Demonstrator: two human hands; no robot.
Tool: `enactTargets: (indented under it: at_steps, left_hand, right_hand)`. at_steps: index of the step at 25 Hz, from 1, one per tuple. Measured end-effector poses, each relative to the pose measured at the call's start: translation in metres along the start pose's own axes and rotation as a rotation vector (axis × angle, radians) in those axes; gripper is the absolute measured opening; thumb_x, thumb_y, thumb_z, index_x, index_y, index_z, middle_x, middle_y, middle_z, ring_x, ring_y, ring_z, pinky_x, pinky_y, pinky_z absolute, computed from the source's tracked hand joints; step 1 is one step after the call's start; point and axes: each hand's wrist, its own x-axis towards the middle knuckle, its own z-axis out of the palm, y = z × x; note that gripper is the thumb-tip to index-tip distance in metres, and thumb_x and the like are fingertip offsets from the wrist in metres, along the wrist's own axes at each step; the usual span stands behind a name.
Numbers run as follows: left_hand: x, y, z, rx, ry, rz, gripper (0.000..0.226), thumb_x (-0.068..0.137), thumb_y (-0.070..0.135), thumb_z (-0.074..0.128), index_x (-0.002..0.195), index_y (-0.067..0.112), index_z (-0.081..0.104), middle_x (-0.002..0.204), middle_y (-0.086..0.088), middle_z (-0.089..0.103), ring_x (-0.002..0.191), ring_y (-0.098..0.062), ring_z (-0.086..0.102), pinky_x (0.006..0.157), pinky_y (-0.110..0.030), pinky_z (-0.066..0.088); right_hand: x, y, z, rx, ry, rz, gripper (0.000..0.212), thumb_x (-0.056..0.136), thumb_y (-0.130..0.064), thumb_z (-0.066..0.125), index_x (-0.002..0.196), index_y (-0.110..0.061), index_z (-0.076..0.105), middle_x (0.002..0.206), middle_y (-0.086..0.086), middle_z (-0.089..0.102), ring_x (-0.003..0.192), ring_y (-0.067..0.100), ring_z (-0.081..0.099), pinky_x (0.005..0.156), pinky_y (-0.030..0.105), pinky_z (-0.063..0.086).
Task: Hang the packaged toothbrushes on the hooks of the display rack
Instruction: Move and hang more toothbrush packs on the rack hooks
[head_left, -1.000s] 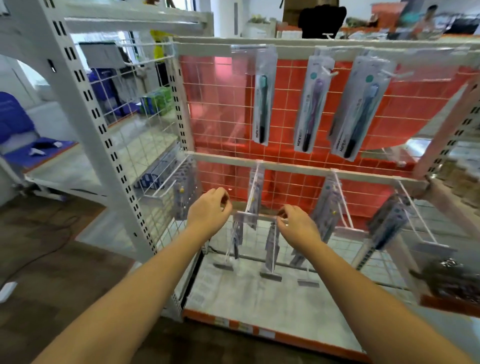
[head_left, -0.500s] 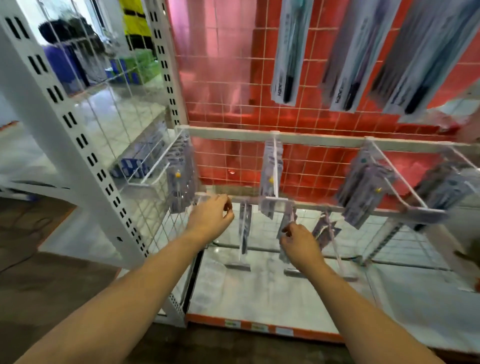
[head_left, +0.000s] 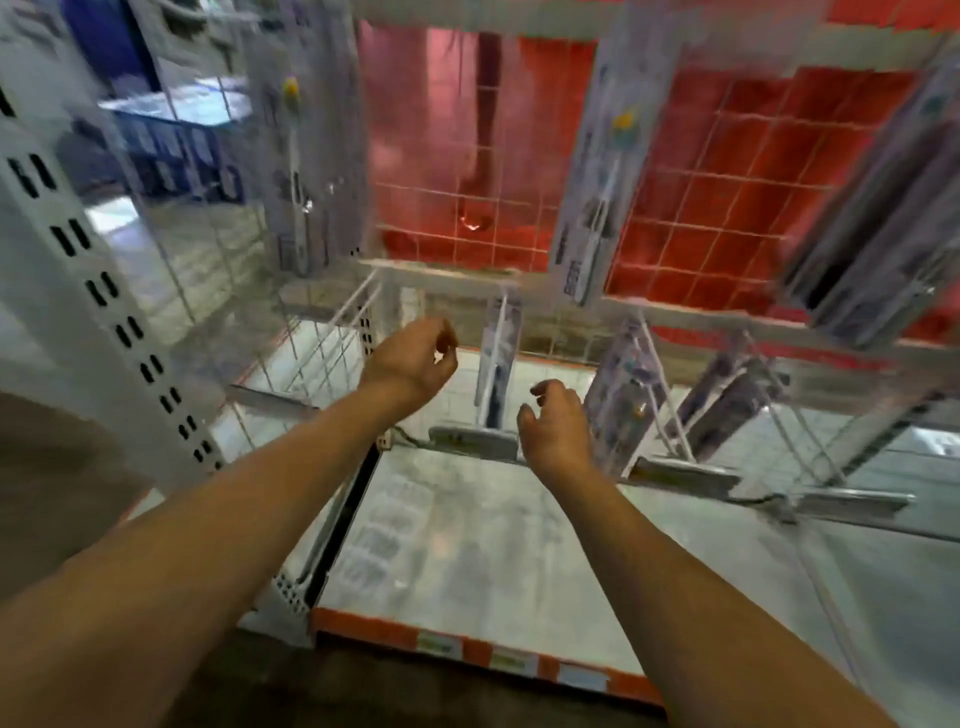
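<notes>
Nearest, two bare forearms reach in from the bottom edge over the orange front lip (head_left: 467, 647) of the rack's pale base shelf (head_left: 467, 556). A white upright (head_left: 88, 291) with paired slots stands at the near left, in front of a wire side panel (head_left: 218, 244).

The left hand (head_left: 410, 358) is raised above the shelf's left part, fingers loosely curled, thumb and forefinger close together; nothing can be seen between them, though blur makes this uncertain. The right hand (head_left: 556, 426) sits lower and to the right, fingers relaxed and slightly curled, holding nothing.

Between and just beyond the hands a wire hook (head_left: 493, 364) juts toward the viewer with a grey label holder (head_left: 472, 441) at its tip; a toothbrush pack (head_left: 501, 364) hangs on it. Just right of the right hand more packs (head_left: 623, 384) hang from the next hook, and further right a darker bunch (head_left: 727, 400) hangs on others. These hooks and their label holders stand between the hands and the back of the rack.

Farther, a crossbar (head_left: 441, 273) runs across. Above it, blurred upper packs (head_left: 592, 208) hang in front of a red tiled wall (head_left: 727, 197) seen through white back mesh; another pack (head_left: 296, 171) hangs at the left. Far left, blue goods (head_left: 171, 150) sit on another shelf.
</notes>
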Motion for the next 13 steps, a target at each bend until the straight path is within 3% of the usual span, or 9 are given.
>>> enactTargets:
  at_steps: [4,6,8,10,13]
  left_hand:
    - [-0.006,-0.053,0.063,-0.021,0.006,-0.003,0.009,0.087,0.017,0.055,0.095,0.014,0.056,0.103,-0.013,0.062,0.095,-0.034,0.06,0.081,-0.04,0.049]
    - [-0.009,-0.072,0.092,-0.024,-0.001,0.025,0.032,0.085,0.033,0.052,0.104,0.008,0.058,0.109,-0.014,0.062,0.102,-0.034,0.059,0.088,-0.044,0.048]
    - [-0.01,-0.087,0.12,-0.013,0.039,0.065,0.047,0.085,0.049,0.043,0.104,0.009,0.059,0.105,-0.008,0.063,0.098,-0.028,0.061,0.083,-0.037,0.048]
    - [-0.013,-0.09,0.139,0.028,0.054,0.066,0.028,0.09,0.035,0.048,0.103,0.011,0.058,0.101,-0.005,0.063,0.09,-0.023,0.06,0.075,-0.03,0.045]
    - [-0.019,-0.088,0.157,0.07,0.054,0.085,0.026,0.092,0.026,0.051,0.112,0.01,0.055,0.109,-0.008,0.061,0.092,-0.022,0.057,0.076,-0.031,0.044]
  right_hand:
    - [0.01,0.039,0.059,0.007,0.019,-0.106,0.034,0.094,-0.016,0.05,0.126,-0.006,0.045,0.127,0.015,0.047,0.114,0.033,0.048,0.09,0.033,0.039]
    - [0.016,0.059,0.081,0.045,0.039,-0.115,0.037,0.093,-0.017,0.051,0.128,-0.008,0.045,0.128,0.013,0.047,0.116,0.029,0.049,0.091,0.032,0.039]
    - [0.023,0.078,0.098,0.033,0.05,-0.135,0.037,0.094,-0.018,0.051,0.129,-0.01,0.045,0.13,0.011,0.046,0.118,0.027,0.048,0.093,0.031,0.038]
    - [0.028,0.096,0.111,0.011,0.046,-0.157,0.037,0.094,-0.02,0.05,0.129,-0.011,0.044,0.132,0.01,0.046,0.12,0.026,0.047,0.096,0.032,0.038]
    - [0.029,0.12,0.121,-0.033,0.041,-0.192,0.036,0.094,-0.021,0.05,0.129,-0.011,0.044,0.131,0.01,0.047,0.118,0.025,0.048,0.096,0.032,0.039]
